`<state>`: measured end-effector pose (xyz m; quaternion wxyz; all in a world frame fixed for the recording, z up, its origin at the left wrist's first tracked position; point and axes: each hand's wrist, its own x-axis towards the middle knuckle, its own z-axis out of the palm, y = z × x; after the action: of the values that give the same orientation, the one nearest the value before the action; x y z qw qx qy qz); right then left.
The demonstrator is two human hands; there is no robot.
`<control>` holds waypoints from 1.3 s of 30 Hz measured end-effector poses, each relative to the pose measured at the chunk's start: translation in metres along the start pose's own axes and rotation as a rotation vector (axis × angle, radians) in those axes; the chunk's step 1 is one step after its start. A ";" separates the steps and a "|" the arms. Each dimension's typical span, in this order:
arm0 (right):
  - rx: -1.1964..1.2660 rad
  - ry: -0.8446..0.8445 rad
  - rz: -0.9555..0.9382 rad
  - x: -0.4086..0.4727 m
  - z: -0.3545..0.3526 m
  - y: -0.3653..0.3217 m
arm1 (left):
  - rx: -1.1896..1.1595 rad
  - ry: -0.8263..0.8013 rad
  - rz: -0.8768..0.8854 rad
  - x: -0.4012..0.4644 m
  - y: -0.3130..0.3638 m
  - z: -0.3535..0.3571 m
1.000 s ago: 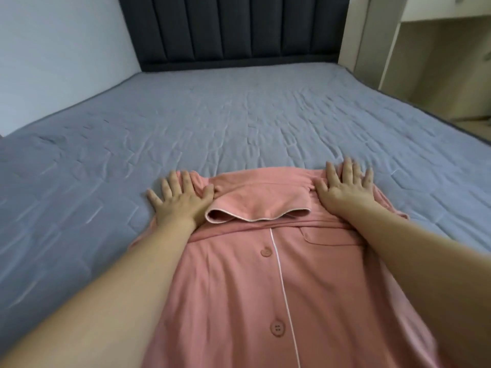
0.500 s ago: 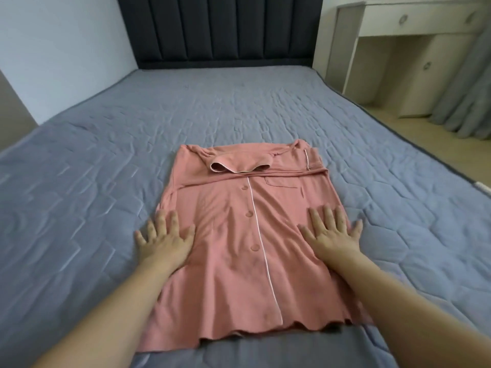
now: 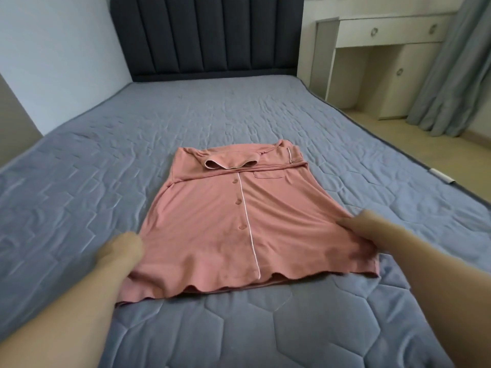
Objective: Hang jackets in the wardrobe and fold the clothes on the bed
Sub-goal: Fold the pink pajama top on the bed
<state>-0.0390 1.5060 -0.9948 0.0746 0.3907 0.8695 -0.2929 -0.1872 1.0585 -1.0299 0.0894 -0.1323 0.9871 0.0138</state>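
Note:
A pink button-up pyjama shirt (image 3: 212, 221) with white piping lies flat on the grey quilted bed (image 3: 239, 115), collar toward the headboard and sleeves folded in. My left hand (image 3: 125, 248) is at the shirt's left side edge near the hem, fingers curled into the fabric. My right hand (image 3: 364, 225) grips the right side edge at about the same height, and creases in the cloth run toward it. Both hands are motion-blurred.
A dark padded headboard (image 3: 207, 35) stands at the far end. A white desk with drawers (image 3: 385, 35) and a grey-blue curtain (image 3: 457, 70) are at the right, beyond a strip of floor (image 3: 425, 155). A wall runs along the bed's left side.
My hands slid down from the shirt's shoulders along its sides toward the hem. They lay flat on the cloth before; now their fingers curl onto the side edges.

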 end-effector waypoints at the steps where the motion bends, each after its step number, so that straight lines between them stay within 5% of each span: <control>1: -0.014 -0.043 0.013 0.001 -0.002 0.006 | -0.004 -0.028 0.009 0.000 -0.004 0.002; 4: 0.112 -0.327 0.151 0.004 0.001 0.004 | -0.104 -0.102 0.062 -0.008 0.003 -0.003; 7: -0.100 -0.482 0.194 0.001 0.003 0.000 | -0.006 -0.093 0.100 -0.016 0.006 -0.003; 11: -0.475 -0.194 0.056 -0.010 0.000 -0.002 | 0.298 0.062 0.003 -0.031 0.005 -0.015; 14: -0.668 0.265 -0.201 -0.018 0.015 -0.017 | 0.358 0.233 0.310 -0.051 0.039 -0.023; 16: -0.638 0.298 -0.512 -0.031 0.026 -0.042 | 0.217 0.003 0.508 -0.070 0.070 -0.022; 18: -0.586 -0.036 -0.659 -0.058 0.036 -0.067 | 0.181 -0.453 0.507 -0.093 0.093 -0.021; 20: -0.671 -0.397 -0.514 -0.086 0.048 -0.086 | 0.267 -0.656 0.491 -0.100 0.097 -0.021; 22: -0.838 -0.516 -0.385 -0.098 0.057 -0.095 | 0.364 -0.703 0.493 -0.101 0.092 -0.018; 27: -0.970 -0.475 -0.393 -0.093 0.072 -0.101 | 0.556 -0.320 0.659 -0.116 0.089 0.000; 31: -1.038 -0.312 -0.602 -0.094 0.081 -0.095 | 0.499 -0.063 0.784 -0.101 0.081 -0.006; 34: -1.143 -0.193 -0.653 -0.081 0.056 -0.081 | 0.558 -0.056 0.659 -0.089 0.070 -0.016; 39: -1.171 -0.104 -0.312 -0.033 0.006 -0.057 | 0.683 -0.142 0.387 -0.055 0.055 -0.046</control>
<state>-0.0587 1.4519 -0.9620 0.2755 0.1378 0.9284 0.2078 -0.1576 1.1230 -0.9747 0.1920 0.0950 0.9329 -0.2896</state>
